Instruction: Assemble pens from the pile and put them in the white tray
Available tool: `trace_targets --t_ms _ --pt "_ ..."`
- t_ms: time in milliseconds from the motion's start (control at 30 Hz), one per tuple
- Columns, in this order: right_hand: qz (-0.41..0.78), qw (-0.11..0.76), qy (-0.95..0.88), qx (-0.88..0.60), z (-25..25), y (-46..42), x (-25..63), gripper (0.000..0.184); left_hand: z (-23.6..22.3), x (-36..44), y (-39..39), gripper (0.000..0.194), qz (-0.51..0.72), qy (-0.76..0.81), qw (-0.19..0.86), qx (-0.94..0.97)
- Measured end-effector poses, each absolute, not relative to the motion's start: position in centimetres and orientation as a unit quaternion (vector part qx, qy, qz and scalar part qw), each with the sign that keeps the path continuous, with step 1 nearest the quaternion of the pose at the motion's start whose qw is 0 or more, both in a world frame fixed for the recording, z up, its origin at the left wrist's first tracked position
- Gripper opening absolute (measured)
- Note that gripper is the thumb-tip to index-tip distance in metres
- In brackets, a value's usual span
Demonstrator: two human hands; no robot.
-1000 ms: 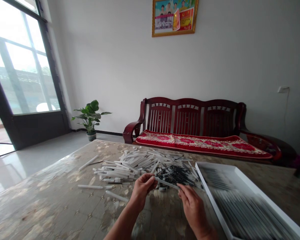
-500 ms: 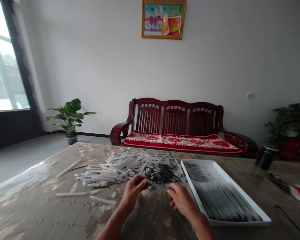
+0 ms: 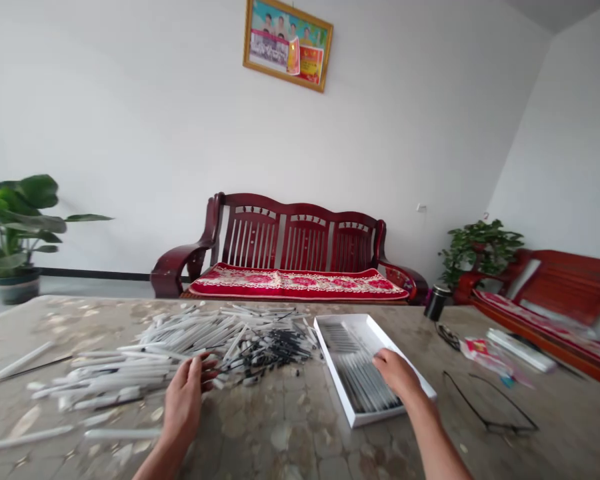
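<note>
A loose heap of white plastic tubes [image 3: 175, 343] lies on the marble-patterned tabletop [image 3: 290, 433], with a cluster of thin black rods [image 3: 275, 353] at its right end. My left hand [image 3: 185, 393] rests at the heap's near edge, fingers apart, holding nothing. A shallow white tray [image 3: 347, 370] holds neat rows of slender black-and-white sticks. My right hand [image 3: 395, 373] lies over the tray's near right part, its fingers together on or just above the rows. Whether those fingers hold a stick is hidden.
Folded eyeglasses [image 3: 490, 407] lie right of the tray, beyond them a printed packet [image 3: 485, 353], a white box [image 3: 520, 350] and a black cup [image 3: 437, 302]. Red wooden sofas [image 3: 280, 243] stand behind the table. Loose white tubes [image 3: 15, 367] lie along the left.
The view has swung right. My hands have moved apart: the left dropped to the heap, the right went over the tray. The thin stick held between them no longer shows.
</note>
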State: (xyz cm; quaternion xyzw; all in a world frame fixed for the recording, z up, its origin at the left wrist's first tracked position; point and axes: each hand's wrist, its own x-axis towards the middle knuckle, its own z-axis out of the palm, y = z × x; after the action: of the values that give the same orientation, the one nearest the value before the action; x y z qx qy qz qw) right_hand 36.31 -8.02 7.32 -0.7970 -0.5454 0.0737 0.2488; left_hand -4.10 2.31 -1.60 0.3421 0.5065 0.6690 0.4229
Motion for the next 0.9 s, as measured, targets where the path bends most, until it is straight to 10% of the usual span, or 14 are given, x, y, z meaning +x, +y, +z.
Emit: trace_targets --t_ms 367,900 --pt "-0.056 0.064 -0.488 -0.869 2.3 -10.8 45.2 0.026 -1.2 -4.1 2.1 0.042 0.701 0.51 0.38 0.322" --pt "0.016 0.401 -0.76 -0.511 -0.7 -0.7 18.0 0.028 0.9 -9.9 4.4 0.018 0.801 0.481 0.324 0.149"
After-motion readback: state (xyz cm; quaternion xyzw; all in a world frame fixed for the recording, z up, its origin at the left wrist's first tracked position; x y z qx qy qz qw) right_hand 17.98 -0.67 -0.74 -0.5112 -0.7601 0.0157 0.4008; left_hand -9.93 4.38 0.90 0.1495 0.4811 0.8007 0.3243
